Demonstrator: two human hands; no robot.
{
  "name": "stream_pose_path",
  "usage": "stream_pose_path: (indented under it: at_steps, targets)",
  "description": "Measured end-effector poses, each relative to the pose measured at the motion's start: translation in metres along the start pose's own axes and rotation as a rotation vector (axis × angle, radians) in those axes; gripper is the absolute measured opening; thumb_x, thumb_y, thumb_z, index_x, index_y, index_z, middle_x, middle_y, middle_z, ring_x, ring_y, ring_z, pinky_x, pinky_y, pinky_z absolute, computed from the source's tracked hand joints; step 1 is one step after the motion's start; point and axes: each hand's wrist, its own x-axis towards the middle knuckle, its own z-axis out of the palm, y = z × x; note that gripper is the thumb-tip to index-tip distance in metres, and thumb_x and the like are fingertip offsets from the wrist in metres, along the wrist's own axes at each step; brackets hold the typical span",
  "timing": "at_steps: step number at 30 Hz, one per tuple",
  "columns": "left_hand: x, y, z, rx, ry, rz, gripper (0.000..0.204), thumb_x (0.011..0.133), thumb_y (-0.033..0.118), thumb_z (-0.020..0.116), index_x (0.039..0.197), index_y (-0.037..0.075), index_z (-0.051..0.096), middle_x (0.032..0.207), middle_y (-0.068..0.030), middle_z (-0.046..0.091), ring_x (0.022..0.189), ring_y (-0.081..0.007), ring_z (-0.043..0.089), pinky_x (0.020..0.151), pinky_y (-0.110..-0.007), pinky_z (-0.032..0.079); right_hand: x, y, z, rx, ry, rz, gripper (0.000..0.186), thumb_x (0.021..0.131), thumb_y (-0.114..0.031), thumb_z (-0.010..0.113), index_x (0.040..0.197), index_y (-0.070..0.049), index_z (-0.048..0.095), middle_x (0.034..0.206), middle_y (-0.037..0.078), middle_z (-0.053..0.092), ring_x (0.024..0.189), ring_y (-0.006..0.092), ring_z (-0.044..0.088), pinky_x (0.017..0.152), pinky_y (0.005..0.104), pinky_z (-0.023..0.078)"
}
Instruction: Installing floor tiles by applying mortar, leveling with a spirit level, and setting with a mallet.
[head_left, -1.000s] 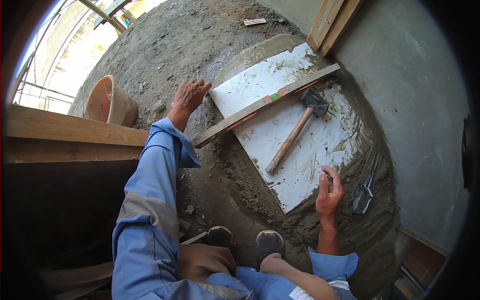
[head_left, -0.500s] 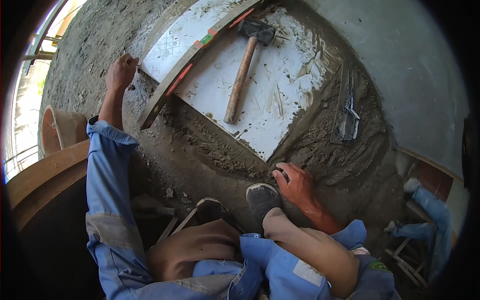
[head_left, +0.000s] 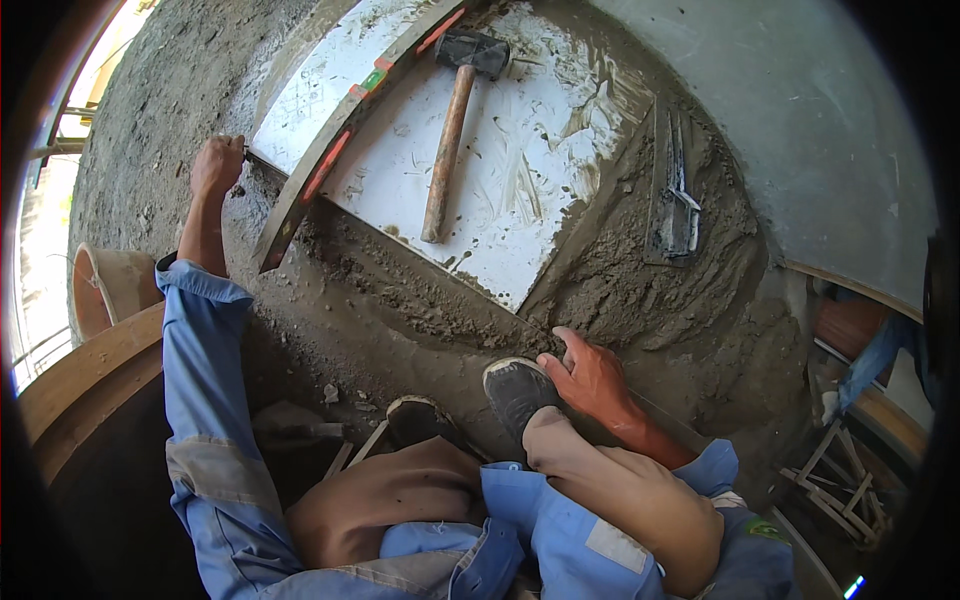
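Observation:
My left hand (head_left: 217,167) is closed beside the near-left corner of a white tile (head_left: 322,80); whatever its fingers pinch is too small to make out. A long spirit level (head_left: 308,178) with red and green parts lies across this tile and a second, mud-smeared white tile (head_left: 520,200). On the second tile rests a mallet (head_left: 450,150) with a black head and wooden handle. My right hand (head_left: 597,385) is low over the mortar near that tile's closest corner, its index finger and thumb apart, holding nothing visible. My right shoe (head_left: 520,398) is next to it.
A mud-coated trowel (head_left: 678,205) lies on wet mortar (head_left: 700,300) right of the tiles. Large grey slab (head_left: 800,120) at far right. On the left stand a bucket (head_left: 120,285) and a curved wooden edge (head_left: 95,375). A small wooden frame (head_left: 838,485) sits at lower right.
The view has shifted, so the tiles and tools appear further left. My right index finger has straightened and the hand has drawn slightly off the tile corner. My left hand stays by its corner.

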Motion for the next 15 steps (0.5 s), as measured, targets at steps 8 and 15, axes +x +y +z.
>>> stream_pose_path:
  at_steps: [8,15]
  targets:
    - [0.016,-0.014,0.002,-0.116,-0.067,0.04,0.043,0.092,0.037,0.054,0.084,-0.002,0.07,0.087,-0.024,0.07,0.087,-0.0384,0.069,0.081,-0.046,0.051,-0.006,0.007,0.016,0.228,-0.177,-0.056,0.039,0.09,-0.038,0.067,0.108,-0.003,0.068,0.07,0.015,0.064,0.062,0.0285,0.062,0.061,0.0426,0.048]
    - [0.013,-0.016,0.004,-0.169,-0.026,0.086,0.043,0.092,0.035,0.053,0.077,-0.003,0.068,0.074,-0.0225,0.067,0.072,-0.0353,0.066,0.073,-0.046,0.05,-0.011,-0.003,0.004,0.142,-0.179,0.002,0.036,0.091,-0.035,0.067,0.1,0.0,0.067,0.077,0.018,0.067,0.073,0.0358,0.067,0.066,0.0442,0.05]
